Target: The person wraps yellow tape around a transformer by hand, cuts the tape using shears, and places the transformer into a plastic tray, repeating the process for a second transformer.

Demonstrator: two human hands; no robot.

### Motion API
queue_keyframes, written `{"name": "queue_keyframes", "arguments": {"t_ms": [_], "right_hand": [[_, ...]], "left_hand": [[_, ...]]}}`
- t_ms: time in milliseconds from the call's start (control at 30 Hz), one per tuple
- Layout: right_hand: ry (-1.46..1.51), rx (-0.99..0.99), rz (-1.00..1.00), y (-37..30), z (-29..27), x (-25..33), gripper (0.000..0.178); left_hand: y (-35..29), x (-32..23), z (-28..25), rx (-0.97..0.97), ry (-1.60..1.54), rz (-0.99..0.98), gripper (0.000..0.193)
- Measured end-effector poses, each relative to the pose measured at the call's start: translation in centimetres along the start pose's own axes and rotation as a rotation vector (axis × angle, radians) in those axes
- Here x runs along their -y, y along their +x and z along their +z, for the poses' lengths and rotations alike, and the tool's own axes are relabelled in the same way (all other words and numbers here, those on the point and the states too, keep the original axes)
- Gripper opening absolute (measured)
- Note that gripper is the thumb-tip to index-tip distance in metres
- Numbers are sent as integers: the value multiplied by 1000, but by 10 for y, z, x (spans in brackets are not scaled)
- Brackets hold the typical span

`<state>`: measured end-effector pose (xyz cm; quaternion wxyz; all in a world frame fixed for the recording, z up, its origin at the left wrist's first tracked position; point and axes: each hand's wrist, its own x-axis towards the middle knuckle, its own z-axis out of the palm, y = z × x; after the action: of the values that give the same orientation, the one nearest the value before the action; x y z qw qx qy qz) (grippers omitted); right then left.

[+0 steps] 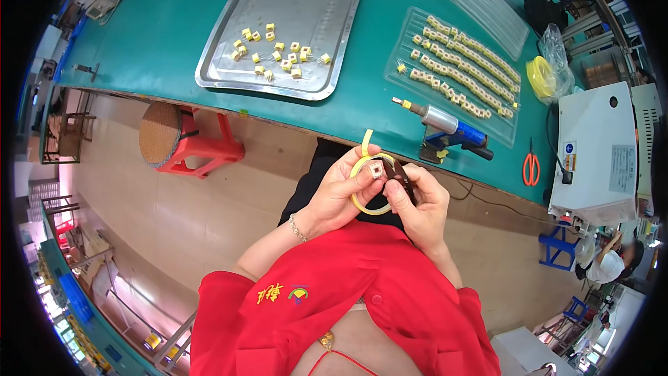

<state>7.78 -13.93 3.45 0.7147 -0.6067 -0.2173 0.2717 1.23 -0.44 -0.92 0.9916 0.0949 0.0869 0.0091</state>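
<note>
Both hands are close together in front of my body, just off the table's near edge. My left hand (339, 191) is closed on a roll of yellow tape (358, 203) and pinches a small square coil component (376, 169) with a pale frame and dark centre. A loose strip of the tape (367, 141) sticks up above the fingers. My right hand (426, 202) is closed on a dark, narrow object (401, 179) beside the component; its exact kind is partly hidden by the fingers.
On the green table (167, 28) a metal tray (320, 35) holds scattered yellow components. A clear plastic tray (511, 136) carries rows of them. Nearer stand a blue-handled spindle fixture (445, 125), red scissors (531, 168) and a white machine (595, 153). A red stool (209, 143) is at left.
</note>
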Motion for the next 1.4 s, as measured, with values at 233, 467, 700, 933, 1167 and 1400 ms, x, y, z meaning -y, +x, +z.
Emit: {"name": "queue_keyframes", "arguments": {"t_ms": [233, 467, 700, 933, 1167, 1400], "right_hand": [[-332, -24, -239, 6, -3, -3, 15], [-404, -24, -356, 10, 0, -2, 18], [-389, 8, -297, 8, -2, -4, 16], [-393, 11, -284, 6, -4, -3, 16], [-404, 33, -357, 12, -4, -3, 15], [-36, -99, -101, 13, -12, 1, 12]], "left_hand": [[-2, 0, 0, -97, 240, 133, 35], [-4, -6, 3, -58, 584, 337, 36], [-6, -7, 1, -67, 601, 323, 37], [-7, -6, 0, -49, 636, 355, 37], [-5, -7, 3, -72, 773, 426, 41], [2, -13, 7, 41, 1142, 773, 41]]}}
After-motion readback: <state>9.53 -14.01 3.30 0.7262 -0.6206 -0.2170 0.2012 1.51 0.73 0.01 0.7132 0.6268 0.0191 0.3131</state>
